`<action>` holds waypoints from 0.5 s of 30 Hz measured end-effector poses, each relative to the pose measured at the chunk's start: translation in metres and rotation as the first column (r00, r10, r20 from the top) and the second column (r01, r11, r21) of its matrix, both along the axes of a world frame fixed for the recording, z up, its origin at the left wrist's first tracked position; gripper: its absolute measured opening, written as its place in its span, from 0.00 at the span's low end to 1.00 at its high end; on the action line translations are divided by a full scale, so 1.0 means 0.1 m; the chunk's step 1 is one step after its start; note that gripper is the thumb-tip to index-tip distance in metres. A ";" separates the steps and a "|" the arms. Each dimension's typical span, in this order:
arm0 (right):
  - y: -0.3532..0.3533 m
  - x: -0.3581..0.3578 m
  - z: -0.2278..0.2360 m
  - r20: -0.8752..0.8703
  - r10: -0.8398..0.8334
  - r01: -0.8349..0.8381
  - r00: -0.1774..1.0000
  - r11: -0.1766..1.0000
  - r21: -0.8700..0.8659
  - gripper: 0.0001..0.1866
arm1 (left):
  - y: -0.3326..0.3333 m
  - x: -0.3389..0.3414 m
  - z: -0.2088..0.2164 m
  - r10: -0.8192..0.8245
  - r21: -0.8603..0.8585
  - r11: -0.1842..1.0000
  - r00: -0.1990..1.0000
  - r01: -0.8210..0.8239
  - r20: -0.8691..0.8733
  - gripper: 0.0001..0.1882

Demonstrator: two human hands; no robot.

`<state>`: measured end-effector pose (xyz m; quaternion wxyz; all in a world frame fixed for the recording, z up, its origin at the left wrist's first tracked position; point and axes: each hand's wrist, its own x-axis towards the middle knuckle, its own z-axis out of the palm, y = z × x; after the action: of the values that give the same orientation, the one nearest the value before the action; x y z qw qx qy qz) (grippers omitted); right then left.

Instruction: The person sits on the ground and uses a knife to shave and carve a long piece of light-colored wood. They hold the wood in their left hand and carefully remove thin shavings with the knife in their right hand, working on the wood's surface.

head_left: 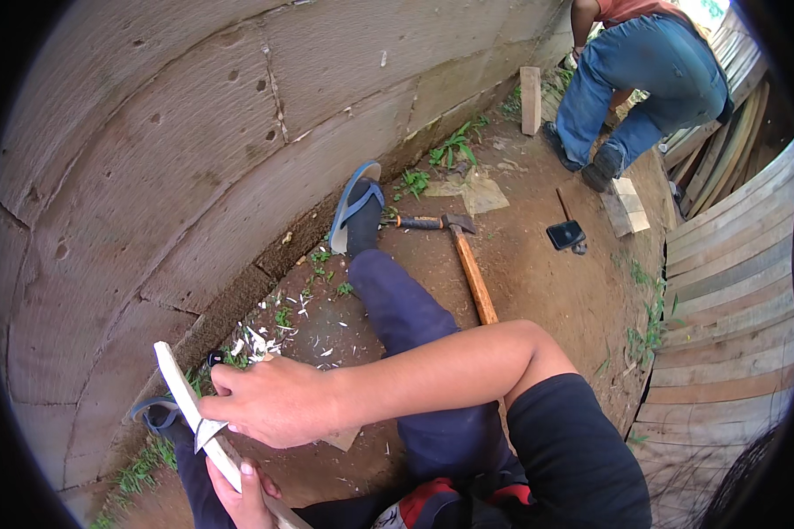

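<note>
My left hand [243, 498] is wrapped round the lower part of a pale wooden stick [178, 383], which slants up and away to the left. My right hand [278, 401] is closed on a knife, and its short silver blade [208, 433] lies against the stick just above my left hand. The knife's handle is mostly hidden in my fist. White wood shavings [258, 342] are scattered on the dirt beyond my right hand.
A wooden-handled hammer or axe [473, 275] and an orange-and-black-handled tool [419, 223] lie by my leg. Farther right are a phone [565, 234] and wood blocks [626, 206]. Another person [653, 75] bends by the block wall [176, 159]. Planks [732, 309] line the right.
</note>
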<state>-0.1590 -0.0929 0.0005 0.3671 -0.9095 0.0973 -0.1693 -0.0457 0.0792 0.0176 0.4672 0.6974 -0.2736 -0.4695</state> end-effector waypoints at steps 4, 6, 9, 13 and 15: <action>0.01 0.00 0.01 0.003 0.024 -0.024 1.000 1.000 -0.010 0.17 | 0.00 -0.03 0.03 0.037 0.019 0.999 0.999 -0.037 -0.006 0.20; 0.04 0.00 -0.01 0.031 0.017 -0.017 0.999 1.000 -0.013 0.17 | 0.02 0.00 0.01 0.047 0.141 0.989 0.999 -0.050 0.024 0.20; 0.03 -0.01 0.02 0.002 0.031 -0.030 1.000 1.000 -0.004 0.18 | 0.11 0.07 -0.11 0.088 0.309 0.945 0.994 -0.105 0.070 0.20; 0.03 -0.01 0.02 -0.016 0.037 -0.037 0.999 0.999 -0.005 0.17 | 0.08 0.09 -0.13 0.037 0.230 0.972 0.998 -0.049 0.056 0.20; 0.04 -0.01 0.01 -0.003 0.034 -0.034 0.999 0.999 -0.009 0.17 | 0.06 0.10 -0.14 -0.008 0.178 0.984 0.998 -0.003 0.063 0.19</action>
<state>-0.1599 -0.0894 0.0015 0.3658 -0.9128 0.0816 -0.1623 -0.0358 0.0857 0.0040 0.3935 0.7507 -0.2461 -0.4702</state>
